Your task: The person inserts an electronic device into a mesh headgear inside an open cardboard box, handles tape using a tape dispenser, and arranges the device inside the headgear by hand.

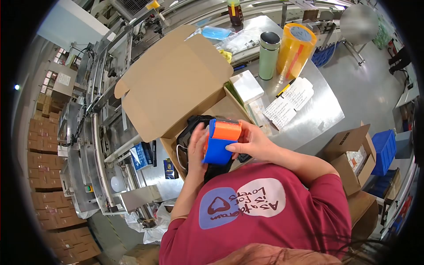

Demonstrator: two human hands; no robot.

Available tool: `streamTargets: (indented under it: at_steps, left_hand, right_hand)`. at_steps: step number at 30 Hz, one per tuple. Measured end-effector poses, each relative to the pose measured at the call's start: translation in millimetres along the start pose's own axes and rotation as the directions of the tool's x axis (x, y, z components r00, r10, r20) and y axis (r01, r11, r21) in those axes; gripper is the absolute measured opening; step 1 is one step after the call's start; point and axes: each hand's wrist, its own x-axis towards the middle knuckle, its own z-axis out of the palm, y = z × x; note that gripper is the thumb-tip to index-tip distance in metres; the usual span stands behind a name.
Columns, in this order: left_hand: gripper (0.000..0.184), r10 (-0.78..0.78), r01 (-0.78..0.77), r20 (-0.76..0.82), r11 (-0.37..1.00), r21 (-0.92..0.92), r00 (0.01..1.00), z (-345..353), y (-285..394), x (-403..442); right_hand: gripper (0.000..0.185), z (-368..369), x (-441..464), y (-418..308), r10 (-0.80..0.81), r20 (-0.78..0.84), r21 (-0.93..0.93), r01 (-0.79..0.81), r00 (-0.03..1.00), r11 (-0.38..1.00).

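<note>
One blue-and-orange item [217,150], long axis roughly fore-and-aft, sits between the hands above the open carton [176,81]: right hand [252,142] gripping it, left hand [197,148] alongside, grip unclear.

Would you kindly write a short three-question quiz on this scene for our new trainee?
1. True or false: the lid of the cardboard box is open.

2. Multiple choice: what stands right beside the green flask?
A) a blue crate
B) a yellow roll
C) a stack of cartons

3. Fill in the blank: the thumb of the right hand lies on the ____ face of the blue-and-orange item.

Key:
1. True; it is folded back, away from the person.
2. B; the roll is next to the flask on the metal table.
3. Blue; the orange part is above it in the picture.
</note>
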Motion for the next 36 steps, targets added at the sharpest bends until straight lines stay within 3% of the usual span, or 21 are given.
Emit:
streamTargets:
  at_steps: [1,2,4,7,9,11,15,18,23,26,31,36]
  left_hand:
    - [0.04,0.256,-0.234,-0.077,0.947,0.221,0.964,1.4,1.5,-5.6]
    - [0.034,0.399,-0.343,-0.114,0.877,0.337,0.91,1.1,4.5,-7.2]
    - [0.03,0.609,-0.653,0.26,0.618,0.438,0.75,-13.4,15.9,-9.5]
    - [0.03,0.526,-0.75,0.552,0.31,0.584,0.647,0.5,27.3,-12.9]
    - [0.032,0.392,-0.549,0.384,0.606,0.576,0.836,6.8,18.3,-21.5]
    - [0.034,0.24,-0.35,0.27,0.786,0.51,0.932,5.3,13.0,-23.6]
    - [0.034,0.237,-0.352,0.27,0.758,0.549,0.933,-3.7,17.8,-22.3]
    - [0.033,0.222,-0.343,0.274,0.749,0.567,0.936,-15.0,27.9,-20.5]
    - [0.036,0.135,-0.29,0.331,0.827,0.482,0.934,-31.2,36.5,-17.1]
    - [0.035,0.131,-0.307,0.361,0.816,0.49,0.923,-35.2,39.8,-17.0]
    - [0.033,0.121,-0.363,0.424,0.747,0.557,0.898,-37.4,46.2,-13.7]
    - [0.032,0.103,-0.397,0.423,0.592,0.701,0.9,-27.4,57.6,-15.7]
  right_hand:
    - [0.053,1.0,-1.3,-1.5,-0.012,-0.011,0.0,0.012,1.0,1.0]
    - [0.053,1.8,-2.2,-3.0,-0.026,-0.023,-0.002,0.026,0.999,1.0]
    - [0.055,0.7,-1.8,-1.4,-0.05,-0.041,-0.008,0.049,0.998,0.999]
    - [0.061,-1.0,1.7,5.1,-0.057,-0.039,-0.02,0.056,0.998,0.998]
    - [0.066,1.8,3.8,3.8,-0.059,-0.037,-0.027,0.058,0.998,0.998]
    - [0.073,-2.4,3.7,7.8,-0.043,-0.046,-0.077,0.04,0.998,0.996]
    - [0.081,-9.5,-9.1,-10.7,0.06,-0.162,-0.282,-0.104,0.985,0.954]
    - [0.073,-33.7,-9.7,-34.9,0.043,-0.176,-0.572,-0.137,0.984,0.809]
    - [0.054,-53.1,6.1,-48.3,0.052,-0.143,-0.586,-0.127,0.988,0.8]
    - [0.037,-49.0,13.0,-42.7,-0.039,-0.004,-0.614,0.028,0.999,0.789]
    - [0.016,-34.3,21.5,-48.5,-0.015,-0.055,-0.594,-0.021,0.998,0.804]
    - [0.017,-27.4,20.5,-48.4,-0.068,-0.108,-0.66,-0.02,0.992,0.751]
